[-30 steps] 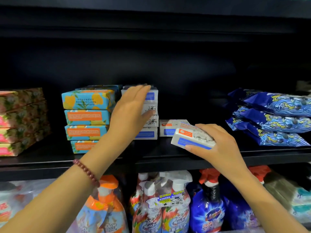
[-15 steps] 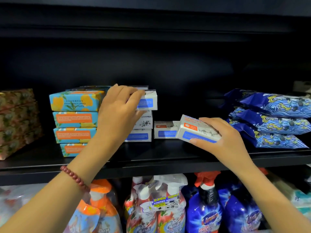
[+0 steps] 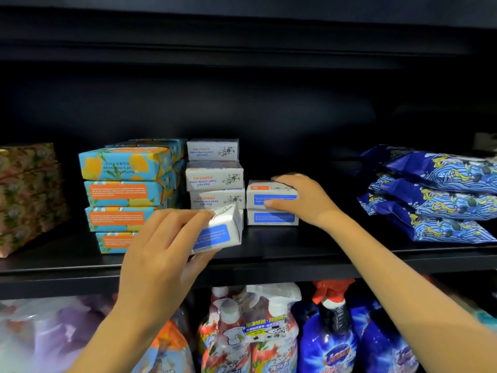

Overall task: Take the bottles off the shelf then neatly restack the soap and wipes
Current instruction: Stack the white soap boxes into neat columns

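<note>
On the shelf [image 3: 322,261], near its front edge, the left hand [image 3: 161,254] pinches a tilted white soap box [image 3: 219,232] between thumb and fingers, just before the tall white stack [image 3: 215,179]. The right hand [image 3: 304,200] curls round the top box [image 3: 271,196] of the short stack [image 3: 271,218] beside it. A careless nudge could topple the tall stack (its boxes already sit unevenly), or the tilted box could slip off the edge.
</note>
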Demonstrator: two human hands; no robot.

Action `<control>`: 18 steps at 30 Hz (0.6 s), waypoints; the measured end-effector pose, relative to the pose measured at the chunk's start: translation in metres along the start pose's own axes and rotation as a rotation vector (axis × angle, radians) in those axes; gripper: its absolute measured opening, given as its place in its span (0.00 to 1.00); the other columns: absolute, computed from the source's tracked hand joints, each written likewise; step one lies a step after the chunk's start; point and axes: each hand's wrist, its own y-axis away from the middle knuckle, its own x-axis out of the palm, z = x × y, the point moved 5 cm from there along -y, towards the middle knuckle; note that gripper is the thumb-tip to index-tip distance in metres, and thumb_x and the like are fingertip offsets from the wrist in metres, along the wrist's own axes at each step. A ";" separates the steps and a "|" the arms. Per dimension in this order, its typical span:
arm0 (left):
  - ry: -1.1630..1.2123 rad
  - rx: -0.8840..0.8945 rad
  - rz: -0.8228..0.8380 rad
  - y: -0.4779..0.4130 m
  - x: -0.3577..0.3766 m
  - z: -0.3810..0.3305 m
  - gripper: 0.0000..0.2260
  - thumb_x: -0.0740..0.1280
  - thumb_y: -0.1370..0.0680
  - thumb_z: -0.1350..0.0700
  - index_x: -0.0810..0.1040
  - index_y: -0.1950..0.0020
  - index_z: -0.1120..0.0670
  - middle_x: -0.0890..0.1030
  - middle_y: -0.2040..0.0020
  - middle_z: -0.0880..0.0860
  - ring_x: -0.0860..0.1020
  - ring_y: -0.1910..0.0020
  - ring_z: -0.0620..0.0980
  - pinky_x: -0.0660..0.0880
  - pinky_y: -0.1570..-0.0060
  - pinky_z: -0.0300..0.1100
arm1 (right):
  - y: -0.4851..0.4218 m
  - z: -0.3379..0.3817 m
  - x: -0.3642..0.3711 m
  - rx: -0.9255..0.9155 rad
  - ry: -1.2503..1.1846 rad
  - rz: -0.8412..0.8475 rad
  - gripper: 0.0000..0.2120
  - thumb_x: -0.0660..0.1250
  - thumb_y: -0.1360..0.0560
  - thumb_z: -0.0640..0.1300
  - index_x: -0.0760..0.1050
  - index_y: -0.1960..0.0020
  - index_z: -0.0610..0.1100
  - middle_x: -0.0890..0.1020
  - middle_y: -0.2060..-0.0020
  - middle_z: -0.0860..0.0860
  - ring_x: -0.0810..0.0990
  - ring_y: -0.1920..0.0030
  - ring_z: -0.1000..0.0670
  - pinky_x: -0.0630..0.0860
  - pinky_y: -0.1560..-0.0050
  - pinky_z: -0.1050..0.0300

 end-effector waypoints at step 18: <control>0.070 0.034 -0.004 -0.022 0.018 -0.013 0.18 0.66 0.25 0.51 0.79 0.45 0.64 0.81 0.51 0.59 0.72 0.52 0.55 0.68 0.54 0.42 | 0.063 0.010 -0.033 -0.053 0.064 -0.269 0.23 0.72 0.30 0.52 0.76 0.38 0.47 0.74 0.43 0.59 0.69 0.39 0.59 0.61 0.42 0.74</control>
